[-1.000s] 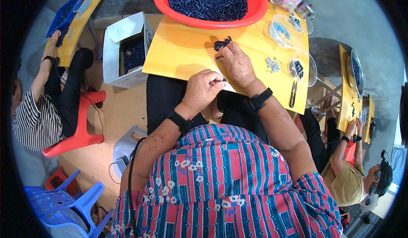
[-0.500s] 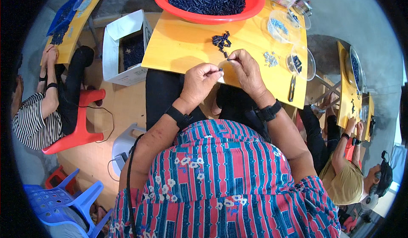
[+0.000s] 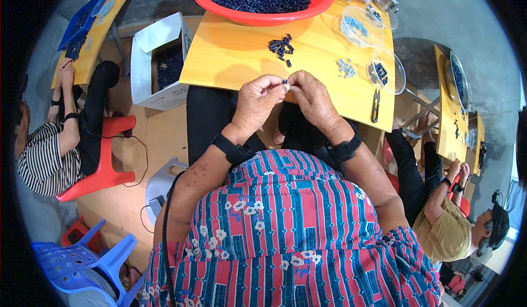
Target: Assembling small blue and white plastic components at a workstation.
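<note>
"Where are the hands?"

"Together. The left hand (image 3: 257, 103) and right hand (image 3: 314, 101) meet at the fingertips over the near edge of the bench (image 3: 214, 60); half a second ago a gap stood between them."

"Holding what?"

"A small dark piece (image 3: 285, 81) shows pinched between them. Whether the right fingers hide a second, I can't tell."

"So what does the change mean?"

"I'd judge that picking up has given way to two-handed handling: a second ago the right hand was at the loose dark pile (image 3: 281, 47), which now lies uncovered just beyond."

"And farther out?"

"Silvery bits (image 3: 346, 69) lie to the right, with snips (image 3: 375, 107) nearer the bench's edge. The red basin (image 3: 325, 2), heaped with dark pieces, stands at the far side."
</note>
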Motion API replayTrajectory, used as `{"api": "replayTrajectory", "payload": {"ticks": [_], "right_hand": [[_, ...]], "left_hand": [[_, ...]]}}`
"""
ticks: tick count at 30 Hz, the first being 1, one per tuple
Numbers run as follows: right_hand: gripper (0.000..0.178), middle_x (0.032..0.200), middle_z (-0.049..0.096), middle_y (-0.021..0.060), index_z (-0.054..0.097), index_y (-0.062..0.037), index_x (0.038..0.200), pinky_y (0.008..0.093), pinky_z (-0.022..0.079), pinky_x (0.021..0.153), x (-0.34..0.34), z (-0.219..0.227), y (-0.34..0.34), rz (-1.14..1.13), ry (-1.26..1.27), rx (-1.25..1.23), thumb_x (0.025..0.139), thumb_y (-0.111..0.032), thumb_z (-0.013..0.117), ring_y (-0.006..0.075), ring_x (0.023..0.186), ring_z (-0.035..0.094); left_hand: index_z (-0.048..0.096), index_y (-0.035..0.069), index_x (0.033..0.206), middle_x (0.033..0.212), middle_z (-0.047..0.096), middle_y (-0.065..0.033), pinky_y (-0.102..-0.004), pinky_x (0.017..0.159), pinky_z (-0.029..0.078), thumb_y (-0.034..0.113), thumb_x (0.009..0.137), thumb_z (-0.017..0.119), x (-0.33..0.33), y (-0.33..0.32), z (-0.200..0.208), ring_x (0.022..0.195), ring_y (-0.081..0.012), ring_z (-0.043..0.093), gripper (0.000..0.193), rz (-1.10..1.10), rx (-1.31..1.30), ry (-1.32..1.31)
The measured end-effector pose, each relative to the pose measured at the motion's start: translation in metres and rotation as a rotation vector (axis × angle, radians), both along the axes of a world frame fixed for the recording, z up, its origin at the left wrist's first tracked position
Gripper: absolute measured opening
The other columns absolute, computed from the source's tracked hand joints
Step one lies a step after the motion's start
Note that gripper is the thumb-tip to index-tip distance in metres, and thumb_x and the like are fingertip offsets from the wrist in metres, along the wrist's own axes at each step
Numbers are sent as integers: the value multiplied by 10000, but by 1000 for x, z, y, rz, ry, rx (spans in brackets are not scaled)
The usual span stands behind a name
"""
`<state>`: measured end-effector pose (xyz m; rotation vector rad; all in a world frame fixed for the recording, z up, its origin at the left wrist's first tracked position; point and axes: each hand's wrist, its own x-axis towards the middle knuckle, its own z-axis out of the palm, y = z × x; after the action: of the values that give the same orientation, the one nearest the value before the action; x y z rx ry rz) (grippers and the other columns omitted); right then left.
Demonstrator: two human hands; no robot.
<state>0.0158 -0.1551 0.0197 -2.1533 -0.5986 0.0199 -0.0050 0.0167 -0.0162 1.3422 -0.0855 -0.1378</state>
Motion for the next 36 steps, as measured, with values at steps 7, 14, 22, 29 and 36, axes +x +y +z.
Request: {"api": "replayTrajectory", "payload": {"ticks": [7, 14, 22, 29, 36], "right_hand": [[160, 866, 648, 41, 603, 17, 1092, 234, 497, 675, -4, -6, -1, -79, 481, 455, 950, -42, 557, 101, 706, 595], [207, 918, 673, 32, 651, 35, 1122, 205, 504, 650, -7, 0, 1, -102, 499, 498, 939, -41, 592, 73, 713, 603], [119, 818, 646, 19, 641, 26, 1021, 211, 496, 623, -8, -5, -3, -114, 457, 499, 949, -48, 582, 73, 667, 584], [99, 724, 549, 10, 580, -3, 1012, 231, 482, 593, -10, 8, -10, -132, 373, 464, 989, -69, 511, 82, 626, 545], [82, 728, 564, 21, 574, -6, 997, 232, 481, 592, -14, 12, -10, -84, 325, 372, 976, -69, 525, 91, 620, 557]], "left_hand": [[653, 20, 1030, 889, 675, -23, -208, 726, 519, 176, 970, 607, 1, 1, 5, 772, -70, 612, 173, -19, -144, 110], [650, 27, 1043, 897, 668, -19, -210, 734, 520, 175, 978, 594, 0, 1, 3, 781, -70, 616, 171, -15, -187, 140], [648, 5, 1029, 901, 673, -28, -229, 739, 536, 139, 967, 606, -2, -4, 5, 784, -84, 626, 154, -26, -153, 91], [667, -8, 918, 806, 658, -3, -207, 676, 484, 100, 905, 677, -12, -2, 15, 735, -52, 584, 110, 31, 225, -119], [663, 0, 885, 744, 629, -15, -219, 615, 463, 79, 852, 713, -14, -5, 23, 670, -54, 549, 99, 49, 399, -251]]}}
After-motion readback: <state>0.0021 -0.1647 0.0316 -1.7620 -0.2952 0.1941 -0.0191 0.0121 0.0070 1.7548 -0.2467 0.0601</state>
